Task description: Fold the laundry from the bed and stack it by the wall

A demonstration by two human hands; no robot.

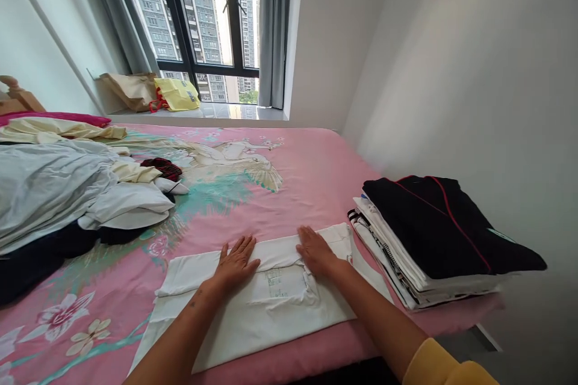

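A white T-shirt (253, 331) lies partly folded on the pink bed near its front edge, with green print showing around its neck opening. My left hand (237, 261) rests flat on the folded strip along the far side, fingers spread. To its right, my right hand (316, 252) also lies flat on that strip, beside the collar, fingers stretched forward and closer together. Neither hand grips the cloth. Part of the shirt is hidden under my forearms.
A stack of folded clothes (397, 252) stands at the right, topped by a black garment (433, 222) with red piping. A loose clothes heap (67, 186) covers the left side of the floral bedsheet (311, 162). A brown paper bag (130, 90) and yellow bag (178, 94) sit on the windowsill.
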